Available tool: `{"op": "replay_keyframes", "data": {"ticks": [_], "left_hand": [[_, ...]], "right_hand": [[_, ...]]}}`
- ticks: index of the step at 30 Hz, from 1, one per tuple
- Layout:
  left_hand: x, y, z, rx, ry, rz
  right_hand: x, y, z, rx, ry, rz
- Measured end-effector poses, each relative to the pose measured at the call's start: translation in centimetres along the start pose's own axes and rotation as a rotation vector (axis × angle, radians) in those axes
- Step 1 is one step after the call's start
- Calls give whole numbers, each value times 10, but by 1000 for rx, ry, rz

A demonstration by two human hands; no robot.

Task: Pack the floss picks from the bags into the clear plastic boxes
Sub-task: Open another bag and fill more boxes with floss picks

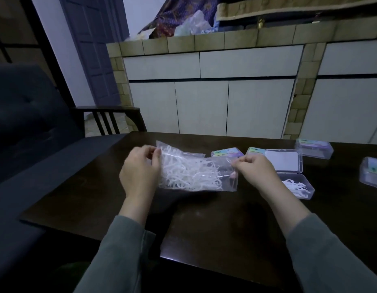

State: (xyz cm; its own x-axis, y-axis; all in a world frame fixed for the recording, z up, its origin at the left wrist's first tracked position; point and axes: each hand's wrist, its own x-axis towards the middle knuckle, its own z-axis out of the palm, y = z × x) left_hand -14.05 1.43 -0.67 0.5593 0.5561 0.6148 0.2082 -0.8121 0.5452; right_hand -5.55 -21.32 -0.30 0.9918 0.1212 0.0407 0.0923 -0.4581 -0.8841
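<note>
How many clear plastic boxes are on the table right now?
4. An open clear plastic box holding white floss picks lies beside the right hand; a closed one is behind the bag; another is far right; one is cut by the right edge.

Glossy wood table (pixel 204 229) (clear-plastic bag (pixel 196 172)) —

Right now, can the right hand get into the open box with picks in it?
Probably yes: the open box lies just beside the right hand, lid back, nothing between. But that hand pinches the bag and must let go first.
</note>
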Motion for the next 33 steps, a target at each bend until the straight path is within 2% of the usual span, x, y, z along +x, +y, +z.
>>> {"op": "replay_keyframes", "data": {"ticks": [4,9,19,22,26,33], "left_hand": [[20,5,-16,51,121,104],[35,12,-31,94,173,182],[55,27,-44,78,340,321],[54,26,-40,84,380,329],[47,2,-23,89,344,269],[33,-24,-6,9,337,213]], "right_hand": [[-9,-6,12,58,-71,-12],[-16,-5,28,124,-183,56],[-22,-16,57,124,-243,67],[-23,-18,62,65,-218,9],[-22,-14,67,25,-178,-85],[-18,-5,74,-89,-168,-411]]}}
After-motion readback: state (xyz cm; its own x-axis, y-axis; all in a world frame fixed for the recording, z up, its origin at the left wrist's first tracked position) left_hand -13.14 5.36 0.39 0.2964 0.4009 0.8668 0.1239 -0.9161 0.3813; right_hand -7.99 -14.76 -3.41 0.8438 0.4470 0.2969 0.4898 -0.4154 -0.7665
